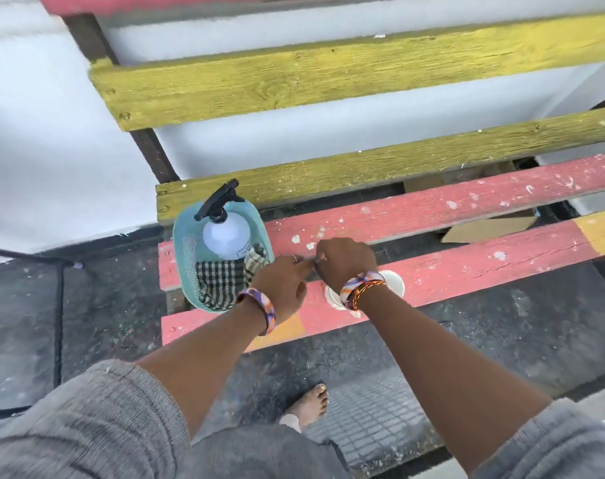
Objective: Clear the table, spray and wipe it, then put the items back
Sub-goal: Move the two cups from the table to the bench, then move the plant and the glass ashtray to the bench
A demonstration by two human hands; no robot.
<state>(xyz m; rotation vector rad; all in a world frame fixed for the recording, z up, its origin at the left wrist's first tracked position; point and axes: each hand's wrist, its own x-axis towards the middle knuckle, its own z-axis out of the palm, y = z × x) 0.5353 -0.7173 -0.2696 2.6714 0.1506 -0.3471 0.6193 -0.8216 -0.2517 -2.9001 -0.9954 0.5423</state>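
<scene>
Your two hands meet over the gap between the two nearest pink slats of the slatted table (467, 202). Your left hand (284, 288) is half curled, its forefinger stretched toward the right. Your right hand (346, 259) is closed into a loose fist, and the fingertips of both pinch at something small and pale between them; you cannot tell what it is, for it is too small and blurred. Each wrist wears a patterned band.

Just beside your left hand, at the table's left end, stands a teal basket (182, 243) spanning the two pink slats. Inside it a clear spray bottle (227, 233) with a black trigger head leans toward the far yellow slat, and a checked cloth (220, 281) lies folded against the basket's near wall. The bottle bears a small label low on its side, but the print is too fine to read. No other writing shows.

Under your right wrist a white dish (396, 281) sits on the nearest slat, partly hidden by your arm.

To the right of the dish both pink slats run bare to the picture's edge, flecked with white paint. The yellow slats beyond are bare too. Open gaps lie between all slats, with cardboard showing below on the right. Your bare foot (311, 402) stands on the dark floor near the table's near edge.
</scene>
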